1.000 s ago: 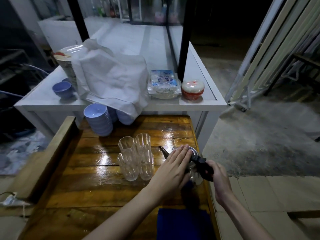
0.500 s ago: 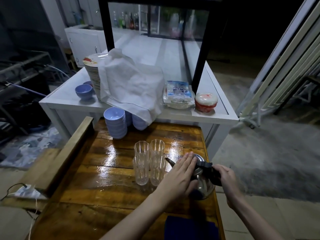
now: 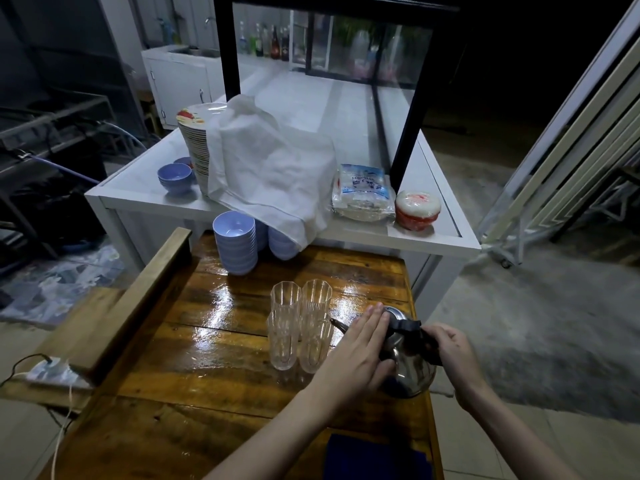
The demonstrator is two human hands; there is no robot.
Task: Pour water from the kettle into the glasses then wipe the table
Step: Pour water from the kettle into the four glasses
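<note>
A steel kettle (image 3: 412, 372) with a black handle stands at the right edge of the wet wooden table (image 3: 207, 341). My right hand (image 3: 450, 351) grips the black handle. My left hand (image 3: 360, 351) lies flat with straight fingers over the kettle's lid and left side. The thin spout points left toward several clear glasses (image 3: 299, 323) clustered just left of the kettle; they look empty. A dark blue cloth (image 3: 374, 459) lies on the table's near edge, below my arms.
Stacks of blue bowls (image 3: 235, 242) stand at the table's far end. Behind is a white counter (image 3: 138, 199) with a plate stack, a white cloth (image 3: 273, 171), a packet (image 3: 363, 192) and a red-and-white tub (image 3: 417, 209). A wooden rail (image 3: 135, 299) runs along the left. Concrete floor lies right.
The view has tilted up, showing more of the counter. Both hands stay on the kettle, which looks tipped a little further toward the glasses.
</note>
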